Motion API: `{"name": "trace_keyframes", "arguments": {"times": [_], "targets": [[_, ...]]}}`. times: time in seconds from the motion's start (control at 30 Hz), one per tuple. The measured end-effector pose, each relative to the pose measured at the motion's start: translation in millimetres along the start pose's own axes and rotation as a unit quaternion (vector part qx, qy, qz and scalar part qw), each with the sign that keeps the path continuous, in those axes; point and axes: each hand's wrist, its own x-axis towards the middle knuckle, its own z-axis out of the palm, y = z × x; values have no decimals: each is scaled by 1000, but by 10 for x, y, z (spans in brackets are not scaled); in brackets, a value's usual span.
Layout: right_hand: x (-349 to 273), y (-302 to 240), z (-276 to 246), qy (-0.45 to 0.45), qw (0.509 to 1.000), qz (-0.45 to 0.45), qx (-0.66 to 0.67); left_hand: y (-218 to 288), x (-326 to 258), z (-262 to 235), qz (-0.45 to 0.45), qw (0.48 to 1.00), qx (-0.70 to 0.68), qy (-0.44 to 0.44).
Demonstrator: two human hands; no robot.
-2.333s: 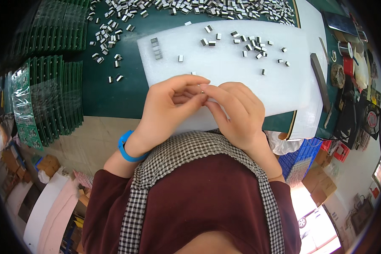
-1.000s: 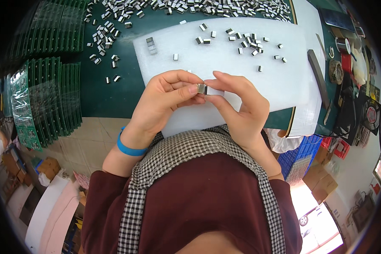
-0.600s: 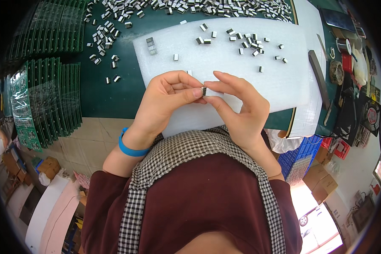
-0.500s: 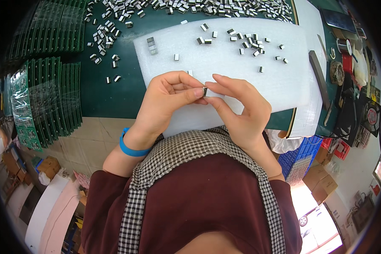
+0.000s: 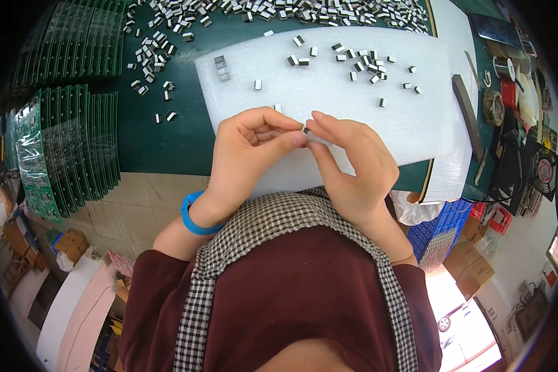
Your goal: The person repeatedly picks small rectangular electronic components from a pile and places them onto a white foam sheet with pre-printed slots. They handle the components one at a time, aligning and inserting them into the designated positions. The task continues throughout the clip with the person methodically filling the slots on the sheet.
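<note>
My left hand (image 5: pixel 245 149) and my right hand (image 5: pixel 359 158) meet over the near part of a white foam sheet (image 5: pixel 415 130). Between their fingertips is a small black-and-white component block (image 5: pixel 305 130), pinched from both sides and mostly covered by fingers. Whether a whitish patch by my right fingertips belongs to it, I cannot tell. Beyond my hands, several like blocks (image 5: pixel 369 61) lie scattered on the foam. A single white-faced block (image 5: pixel 258 85) lies nearer my left hand, and a translucent grey strip (image 5: pixel 222 68) rests at the sheet's far left.
A large pile of similar blocks (image 5: pixel 273 9) spreads along the back of the green table (image 5: pixel 161 146). Green circuit boards (image 5: pixel 62 149) stand in rows at the left. A dark grey bar (image 5: pixel 468 118) lies to the right, near a wire spool (image 5: pixel 503 67).
Both hands have shifted slightly; the left fingertips moved a little right, closer to the right ones. The block between them has turned, and less of its dark side shows.
</note>
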Motion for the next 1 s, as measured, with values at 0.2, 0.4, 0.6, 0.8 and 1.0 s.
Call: {"name": "trace_keyframes", "arguments": {"times": [0.2, 0.4, 0.6, 0.8, 1.0], "targets": [[-10, 62, 70, 17, 997, -71, -25, 48, -25, 105, 69, 988, 131, 36], [-1, 78, 49, -64, 992, -109, -28, 79, -19, 121, 111, 956, 269, 35], [1, 95, 80, -52, 990, -129, 38, 73, -27, 16, 53, 985, 164, -3], [6, 57, 74, -14, 992, -104, 70, 187, -52, -86, -27, 996, 78, -29], [6, -36, 17, -71, 987, 65, 129, 154, -78, -38, 41, 987, 153, 1]]}}
